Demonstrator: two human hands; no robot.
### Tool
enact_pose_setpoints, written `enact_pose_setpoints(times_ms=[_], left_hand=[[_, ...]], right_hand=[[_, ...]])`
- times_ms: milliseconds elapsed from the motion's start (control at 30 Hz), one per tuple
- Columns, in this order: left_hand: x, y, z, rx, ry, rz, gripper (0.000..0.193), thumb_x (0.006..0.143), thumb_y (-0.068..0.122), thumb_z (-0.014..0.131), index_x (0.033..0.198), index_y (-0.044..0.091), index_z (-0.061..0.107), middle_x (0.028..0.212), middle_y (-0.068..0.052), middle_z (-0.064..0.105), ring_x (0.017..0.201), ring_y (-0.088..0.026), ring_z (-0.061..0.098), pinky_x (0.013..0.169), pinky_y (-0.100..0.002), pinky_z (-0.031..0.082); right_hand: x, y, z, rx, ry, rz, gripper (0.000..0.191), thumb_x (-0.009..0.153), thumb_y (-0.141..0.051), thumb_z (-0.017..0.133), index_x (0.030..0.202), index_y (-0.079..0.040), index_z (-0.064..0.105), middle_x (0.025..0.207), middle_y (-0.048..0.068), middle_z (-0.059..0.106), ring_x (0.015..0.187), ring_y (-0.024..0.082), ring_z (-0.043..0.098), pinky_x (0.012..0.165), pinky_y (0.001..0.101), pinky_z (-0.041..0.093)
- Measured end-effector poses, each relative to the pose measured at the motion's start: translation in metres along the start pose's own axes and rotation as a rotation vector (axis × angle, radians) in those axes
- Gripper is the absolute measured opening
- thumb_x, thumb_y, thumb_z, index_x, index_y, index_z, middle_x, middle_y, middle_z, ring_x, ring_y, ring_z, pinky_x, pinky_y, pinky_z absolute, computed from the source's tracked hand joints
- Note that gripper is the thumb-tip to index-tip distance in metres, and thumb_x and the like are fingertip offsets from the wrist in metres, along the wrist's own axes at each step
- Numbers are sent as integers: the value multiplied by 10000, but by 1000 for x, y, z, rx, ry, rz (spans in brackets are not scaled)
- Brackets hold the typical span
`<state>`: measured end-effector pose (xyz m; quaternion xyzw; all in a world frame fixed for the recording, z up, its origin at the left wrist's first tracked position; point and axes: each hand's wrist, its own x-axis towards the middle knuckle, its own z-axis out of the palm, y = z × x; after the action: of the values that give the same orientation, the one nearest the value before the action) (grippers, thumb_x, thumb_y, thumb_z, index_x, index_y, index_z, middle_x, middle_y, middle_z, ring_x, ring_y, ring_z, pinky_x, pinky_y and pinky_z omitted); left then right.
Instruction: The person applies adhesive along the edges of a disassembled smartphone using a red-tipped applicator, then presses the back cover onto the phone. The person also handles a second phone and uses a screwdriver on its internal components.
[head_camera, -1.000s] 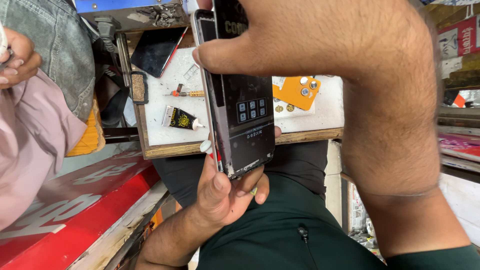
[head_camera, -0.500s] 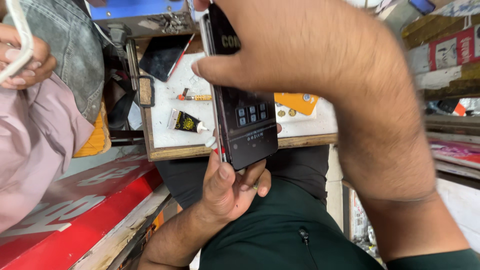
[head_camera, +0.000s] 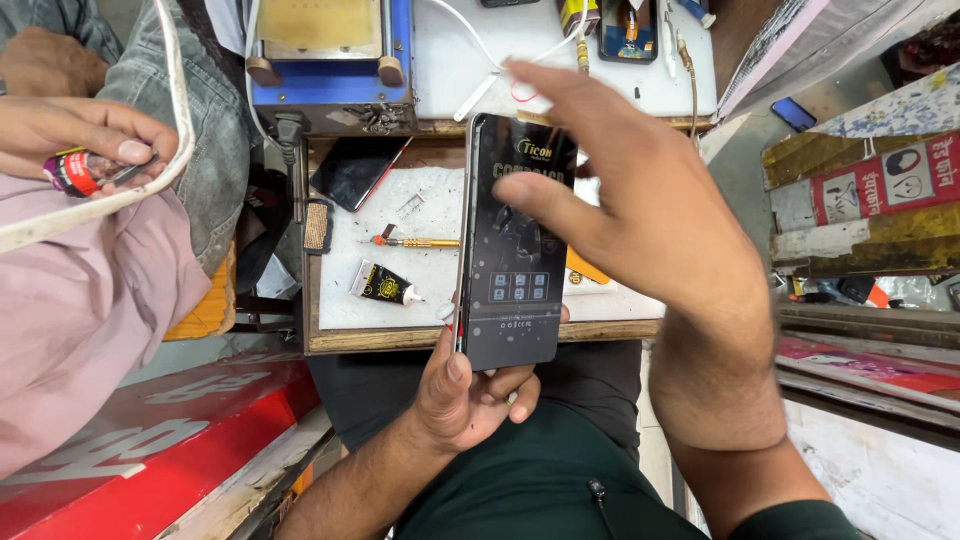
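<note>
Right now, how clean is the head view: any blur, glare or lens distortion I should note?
Head view: even daylight, no hard shadows. The right hand is smeared by motion at its fingertips. The dark package gripped by the left hand is fairly sharp, with mild sheen. The white tray looks slightly overexposed. Wide-angle bending shows at the edges, and the right edge is soft.

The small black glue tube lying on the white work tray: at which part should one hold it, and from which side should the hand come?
Probably the flat black body of the glue tube, pinched from above across its width. It lies flat on the tray with its white nozzle pointing right, toward the phone, so coming from its left tail end keeps clear of the nozzle.
</note>
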<state>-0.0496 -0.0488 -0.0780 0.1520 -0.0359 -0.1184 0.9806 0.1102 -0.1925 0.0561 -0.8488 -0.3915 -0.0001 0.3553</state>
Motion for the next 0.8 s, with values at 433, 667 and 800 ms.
enact_pose_setpoints(times_ms=[433,667,800], left_hand=[[3,5,0,87,-38,-13,968,865,484,859,1561,82,319,1390,-194,585,587,-49,391,567,-273,543],[1,3,-3,72,-56,-21,987,858,460,866,1573,89,297,1370,-208,590,566,-32,402,555,-273,570],[2,1,-8,63,-99,-47,973,876,443,863,1577,40,323,1419,-213,587,597,-31,410,598,-286,577]], right_hand=[[-60,60,69,1107,106,59,970,998,-217,772,1684,-47,108,1762,144,213,1585,284,351,1237,420,431],[-60,68,81,1162,157,57,1095,910,-367,853,1685,-45,149,1746,156,279,1600,265,363,1265,422,428],[-64,75,88,1182,205,60,1142,855,-426,887,1685,-34,206,1688,194,389,1552,265,446,1277,415,436]])
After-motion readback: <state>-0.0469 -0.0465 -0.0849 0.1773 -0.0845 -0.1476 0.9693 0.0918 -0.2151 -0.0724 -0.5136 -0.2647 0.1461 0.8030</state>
